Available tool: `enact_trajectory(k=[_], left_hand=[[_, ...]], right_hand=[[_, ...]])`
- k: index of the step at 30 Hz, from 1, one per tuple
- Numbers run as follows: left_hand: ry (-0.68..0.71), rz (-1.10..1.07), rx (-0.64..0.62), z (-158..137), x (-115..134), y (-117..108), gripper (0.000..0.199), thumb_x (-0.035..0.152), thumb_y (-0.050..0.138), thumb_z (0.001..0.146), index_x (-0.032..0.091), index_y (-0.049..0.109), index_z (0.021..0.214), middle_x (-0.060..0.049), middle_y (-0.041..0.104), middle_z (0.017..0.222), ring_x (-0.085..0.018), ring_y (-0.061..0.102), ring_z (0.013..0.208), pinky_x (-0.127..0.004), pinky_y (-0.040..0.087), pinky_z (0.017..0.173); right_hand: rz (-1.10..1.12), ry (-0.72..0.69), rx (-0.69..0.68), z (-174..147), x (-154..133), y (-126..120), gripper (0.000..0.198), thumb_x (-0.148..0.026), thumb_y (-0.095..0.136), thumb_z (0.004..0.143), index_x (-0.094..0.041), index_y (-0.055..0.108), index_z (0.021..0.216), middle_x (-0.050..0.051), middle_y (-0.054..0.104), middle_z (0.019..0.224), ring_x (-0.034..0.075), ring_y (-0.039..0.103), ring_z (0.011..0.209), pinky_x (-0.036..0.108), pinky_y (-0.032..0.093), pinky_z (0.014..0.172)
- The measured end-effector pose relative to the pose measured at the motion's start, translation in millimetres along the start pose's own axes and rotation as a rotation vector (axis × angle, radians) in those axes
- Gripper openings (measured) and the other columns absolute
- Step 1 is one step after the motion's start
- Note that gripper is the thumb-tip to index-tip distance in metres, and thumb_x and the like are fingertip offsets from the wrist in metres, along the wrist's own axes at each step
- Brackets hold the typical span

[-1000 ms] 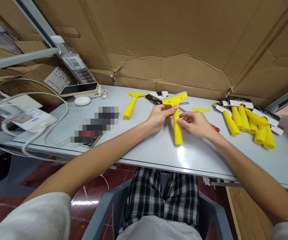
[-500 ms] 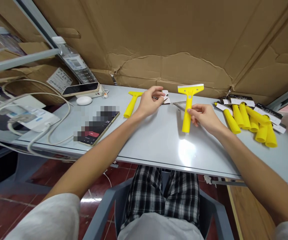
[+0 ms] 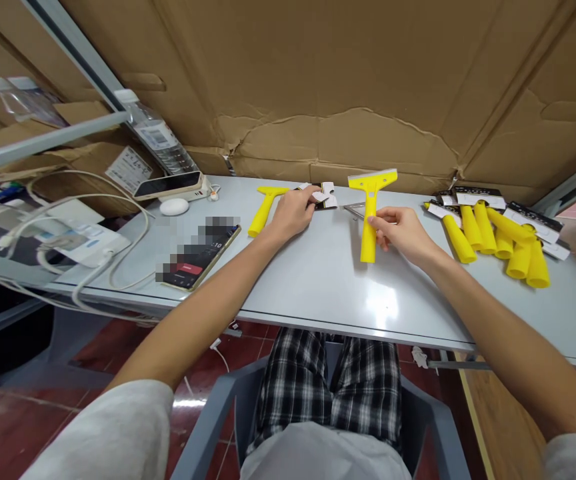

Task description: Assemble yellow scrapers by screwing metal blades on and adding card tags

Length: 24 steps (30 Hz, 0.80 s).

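My right hand is closed around the handle of a yellow scraper, held upright with its wide head on top and a pale strip along the edge. My left hand is at the back of the table, its fingers curled over a small black-and-white card; the fingertips are partly hidden. To its left lies another yellow scraper. A thin grey metal piece shows behind the held scraper, partly covered by it.
Several yellow handles with black-and-white cards lie in a pile on the right. On the left are a phone, a white oval case, white cables and a water bottle. A cardboard wall stands behind the table.
My left hand has come down to the card, its fingers curling over it. The scraper in my right hand has tilted slightly. The head view has shifted a little.
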<state>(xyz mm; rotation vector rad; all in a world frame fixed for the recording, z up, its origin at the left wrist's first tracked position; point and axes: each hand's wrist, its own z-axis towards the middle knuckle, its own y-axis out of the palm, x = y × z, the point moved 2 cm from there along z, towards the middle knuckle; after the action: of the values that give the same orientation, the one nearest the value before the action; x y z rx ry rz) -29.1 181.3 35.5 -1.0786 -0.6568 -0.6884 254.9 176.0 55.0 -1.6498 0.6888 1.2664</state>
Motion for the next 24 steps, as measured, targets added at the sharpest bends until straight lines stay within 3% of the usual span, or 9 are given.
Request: enact_trajectory(k=[4, 8, 11, 15, 20, 24], left_hand=[[0.133, -0.066, 0.197, -3.9, 20.7, -17.0, 0.053, 0.010, 0.069, 0.085, 0.025, 0.070, 0.136, -0.008, 0.079, 0.116, -0.025, 0.068, 0.110, -0.039, 0.048, 0.110], [0.003, -0.410, 0.357, -8.1, 36.7, -24.5, 0.068, 0.012, 0.074, 0.083, 0.031, 0.061, 0.146, -0.004, 0.077, 0.112, -0.019, 0.068, 0.095, -0.033, 0.060, 0.088], [-0.107, -0.584, 0.288, -9.0, 39.9, -14.4, 0.073, 0.009, 0.071, 0.081, 0.031, 0.058, 0.149, -0.004, 0.073, 0.104, -0.016, 0.066, 0.088, -0.033, 0.064, 0.085], [-0.252, -0.773, 0.086, -12.8, 39.4, 5.4, 0.069, 0.005, 0.066, 0.077, 0.026, 0.061, 0.143, -0.004, 0.071, 0.102, -0.016, 0.065, 0.090, -0.036, 0.067, 0.086], [-0.344, -0.868, -0.080, -19.0, 41.6, 14.9, 0.052, 0.004, 0.066, 0.075, 0.024, 0.067, 0.122, -0.008, 0.072, 0.122, -0.018, 0.070, 0.099, -0.036, 0.067, 0.084], [-0.369, -0.864, -0.157, -22.0, 39.4, 18.3, 0.036, 0.006, 0.073, 0.074, 0.022, 0.062, 0.104, -0.007, 0.075, 0.104, -0.017, 0.072, 0.085, -0.038, 0.066, 0.080]], right_hand=[[0.023, 0.012, 0.009, -0.7, -1.7, 1.2, 0.050, -0.057, 0.074, 0.085, -0.012, 0.066, 0.105, 0.005, 0.062, 0.074, 0.005, 0.050, 0.054, 0.022, 0.045, 0.053], [0.069, 0.010, 0.003, -0.9, -4.2, 2.8, 0.049, -0.055, 0.074, 0.084, -0.012, 0.065, 0.105, 0.004, 0.059, 0.072, 0.004, 0.048, 0.055, 0.021, 0.044, 0.053], [0.134, 0.020, 0.009, -0.9, -6.7, 2.8, 0.046, -0.053, 0.074, 0.081, -0.012, 0.064, 0.101, 0.005, 0.060, 0.078, 0.004, 0.049, 0.060, 0.020, 0.043, 0.053], [0.192, 0.030, 0.028, 0.5, -7.4, 1.1, 0.042, -0.050, 0.073, 0.080, -0.012, 0.064, 0.097, 0.009, 0.065, 0.101, 0.006, 0.056, 0.079, 0.017, 0.049, 0.059], [0.217, 0.035, 0.048, 2.6, -4.0, 0.1, 0.043, -0.049, 0.073, 0.081, -0.013, 0.065, 0.102, 0.010, 0.066, 0.119, 0.010, 0.061, 0.100, 0.016, 0.056, 0.075], [0.265, 0.045, 0.033, 2.6, -4.0, 2.3, 0.039, -0.045, 0.070, 0.082, -0.012, 0.064, 0.102, 0.011, 0.065, 0.124, 0.011, 0.063, 0.108, 0.019, 0.059, 0.085]])
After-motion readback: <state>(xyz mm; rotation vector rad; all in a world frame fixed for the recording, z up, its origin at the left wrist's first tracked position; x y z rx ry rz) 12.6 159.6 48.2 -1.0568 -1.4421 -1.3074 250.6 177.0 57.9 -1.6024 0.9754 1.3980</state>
